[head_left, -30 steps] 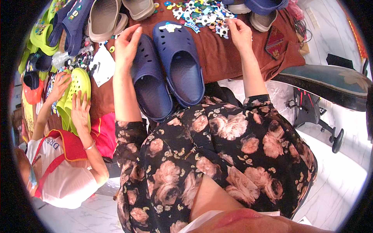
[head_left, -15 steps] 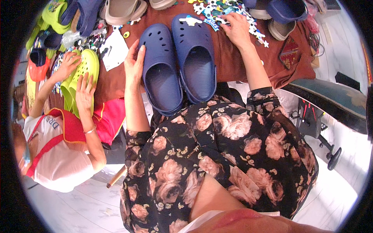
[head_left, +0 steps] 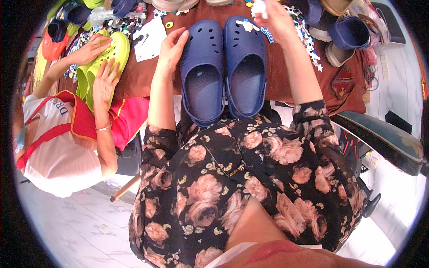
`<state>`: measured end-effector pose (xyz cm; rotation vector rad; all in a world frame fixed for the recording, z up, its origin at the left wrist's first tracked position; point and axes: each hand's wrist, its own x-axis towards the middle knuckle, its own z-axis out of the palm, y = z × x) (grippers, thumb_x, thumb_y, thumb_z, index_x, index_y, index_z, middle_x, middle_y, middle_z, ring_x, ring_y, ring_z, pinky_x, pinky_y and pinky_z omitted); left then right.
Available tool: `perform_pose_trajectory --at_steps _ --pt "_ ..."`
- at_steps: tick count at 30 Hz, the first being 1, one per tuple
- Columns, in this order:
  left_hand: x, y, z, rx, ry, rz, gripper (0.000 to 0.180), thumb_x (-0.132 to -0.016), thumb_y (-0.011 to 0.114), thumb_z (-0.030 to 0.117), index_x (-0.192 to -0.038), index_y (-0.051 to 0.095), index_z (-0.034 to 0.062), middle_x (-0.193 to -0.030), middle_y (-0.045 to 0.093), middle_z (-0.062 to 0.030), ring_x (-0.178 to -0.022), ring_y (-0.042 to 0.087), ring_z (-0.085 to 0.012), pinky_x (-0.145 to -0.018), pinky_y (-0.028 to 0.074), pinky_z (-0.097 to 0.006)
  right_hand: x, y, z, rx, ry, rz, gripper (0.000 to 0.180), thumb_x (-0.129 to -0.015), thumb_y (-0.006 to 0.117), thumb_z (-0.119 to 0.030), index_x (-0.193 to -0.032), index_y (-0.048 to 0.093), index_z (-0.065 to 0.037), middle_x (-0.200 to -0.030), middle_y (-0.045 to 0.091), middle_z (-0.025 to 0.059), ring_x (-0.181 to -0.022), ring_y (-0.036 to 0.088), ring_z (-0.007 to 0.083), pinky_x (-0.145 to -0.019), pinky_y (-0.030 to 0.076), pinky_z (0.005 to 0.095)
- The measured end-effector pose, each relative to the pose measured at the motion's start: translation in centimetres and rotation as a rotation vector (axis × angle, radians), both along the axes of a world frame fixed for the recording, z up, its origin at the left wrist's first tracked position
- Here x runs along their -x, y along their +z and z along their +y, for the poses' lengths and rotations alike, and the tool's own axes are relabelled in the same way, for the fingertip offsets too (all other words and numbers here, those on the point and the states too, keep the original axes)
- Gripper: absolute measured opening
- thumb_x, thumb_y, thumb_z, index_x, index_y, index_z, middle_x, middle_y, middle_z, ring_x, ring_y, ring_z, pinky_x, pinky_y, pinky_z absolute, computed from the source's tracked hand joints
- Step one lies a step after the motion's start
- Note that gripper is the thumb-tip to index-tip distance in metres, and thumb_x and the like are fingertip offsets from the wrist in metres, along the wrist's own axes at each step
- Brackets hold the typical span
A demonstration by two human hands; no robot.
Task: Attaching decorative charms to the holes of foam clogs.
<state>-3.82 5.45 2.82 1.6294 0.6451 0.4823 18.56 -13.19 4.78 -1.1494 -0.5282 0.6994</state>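
A pair of navy clogs with holed toes lies side by side before me, a left clog and a right clog. A white and blue charm sits on the right clog's toe. Beside that toe lies a blue lettered charm. My left hand is open at the left clog's outer side, fingers loosely extended and fingertips near its edge. At the far edge of view, my right hand is over the charms. Its fingers are blurred beside something white, so their grip cannot be made out.
Scattered charms cover the brown tablecloth at the right. More clogs stand at the far right. At left, a co-worker's hands rest on lime-green clogs. A white sheet lies between us. A chair armrest juts in at right.
My right hand has moved farther away, toward the view's upper edge. The view has shifted, so the navy clogs appear farther right. My left hand stays beside the left clog.
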Motion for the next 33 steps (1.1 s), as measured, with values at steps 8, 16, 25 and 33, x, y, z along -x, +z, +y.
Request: perform_pose_trajectory --at_steps 8,16,25,33 --pt "-0.9 -4.5 1.0 0.006 0.081 -0.087 0.033 -0.091 0.046 0.025 -0.109 0.058 -0.0007 -0.099 0.062 -0.0096 -0.09 0.054 -0.0132 -0.08 0.042 -0.025 4.3 0.8 9.9 0.316 0.574 -0.806 0.034 -0.083 0.059 -0.032 -0.104 0.062 -0.005 -0.082 0.064 0.0053 -0.074 0.058 0.0134 -0.066 0.047 0.0268" --pt "-1.1 -4.1 0.7 -0.072 0.092 -0.049 0.032 -0.093 0.044 0.023 -0.108 0.059 0.0006 -0.099 0.061 -0.0084 -0.091 0.054 -0.0134 -0.083 0.041 -0.025 4.6 0.5 10.8 0.541 0.463 -1.021 0.037 -0.071 0.068 -0.043 -0.081 0.066 -0.008 -0.079 0.065 0.0091 -0.077 0.062 0.0213 -0.072 0.048 0.0333" --pt "-0.8 -2.1 -0.4 0.058 0.078 -0.04 0.039 -0.09 0.05 0.031 -0.111 0.057 -0.0011 -0.101 0.06 -0.0091 -0.094 0.054 -0.0152 -0.082 0.042 -0.025 5.2 -0.6 10.0 0.648 0.196 -1.3 0.05 -0.074 0.06 -0.051 -0.101 0.061 -0.008 -0.103 0.06 0.0173 -0.101 0.054 0.0316 -0.087 0.042 0.0395" --pt "-0.8 -1.8 -0.4 -0.019 -0.038 0.015 0.063 -0.072 0.072 0.034 -0.12 0.05 -0.0011 -0.112 0.056 -0.0153 -0.101 0.054 -0.0191 -0.088 0.042 -0.029 5.2 -0.4 10.5 0.691 0.441 -1.254 0.047 -0.083 0.051 -0.045 -0.11 0.053 -0.007 -0.108 0.058 0.0173 -0.104 0.054 0.0333 -0.088 0.041 0.0419"
